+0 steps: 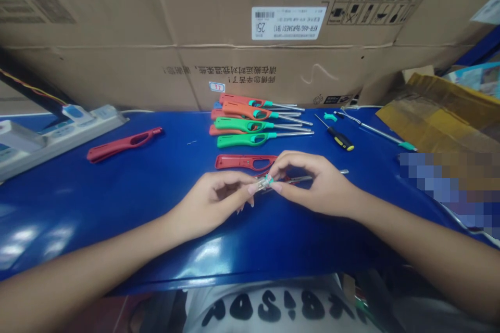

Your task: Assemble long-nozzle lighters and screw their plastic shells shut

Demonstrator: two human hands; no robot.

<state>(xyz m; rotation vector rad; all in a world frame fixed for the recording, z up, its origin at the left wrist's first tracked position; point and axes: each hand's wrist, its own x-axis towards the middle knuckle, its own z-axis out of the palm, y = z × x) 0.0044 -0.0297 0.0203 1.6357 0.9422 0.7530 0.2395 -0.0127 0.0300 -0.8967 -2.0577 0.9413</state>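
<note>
- Clear-and-green part is pinched between the left hand and right hand, above the blue table; a fitting step seems underway.
- Steady alignment is probably called for.
- Red casing half is partly hidden by the right hand; lighters and screwdriver are laid farther back.

Dim, soft light, white glare on blue tabletop, slight haze, pixelated patch at right
</note>
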